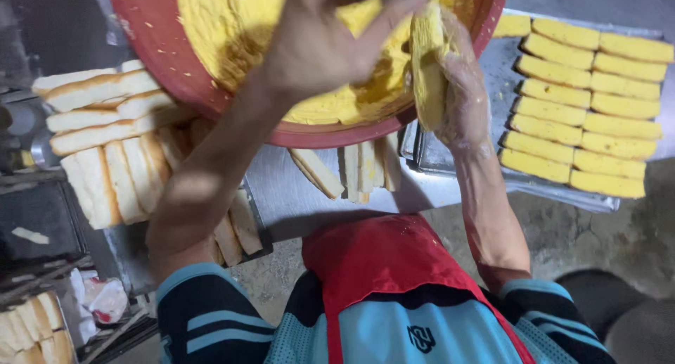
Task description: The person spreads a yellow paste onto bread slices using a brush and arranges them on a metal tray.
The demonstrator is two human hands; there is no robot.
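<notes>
A big red bowl (151, 37) holds thick yellow batter (225, 19). My left hand (320, 44) reaches over the bowl with its fingers spread above the batter; it seems to touch something dark at the top edge, mostly out of view. My right hand (460, 97), smeared with batter, grips a batter-coated bread slice (427, 68) held upright at the bowl's right rim.
A metal tray (513, 177) at the right carries rows of yellow coated slices (590, 104). Plain white bread slices (105, 132) are stacked on the left. A few more slices (351, 168) lie below the bowl. More bread (31, 332) sits at the lower left.
</notes>
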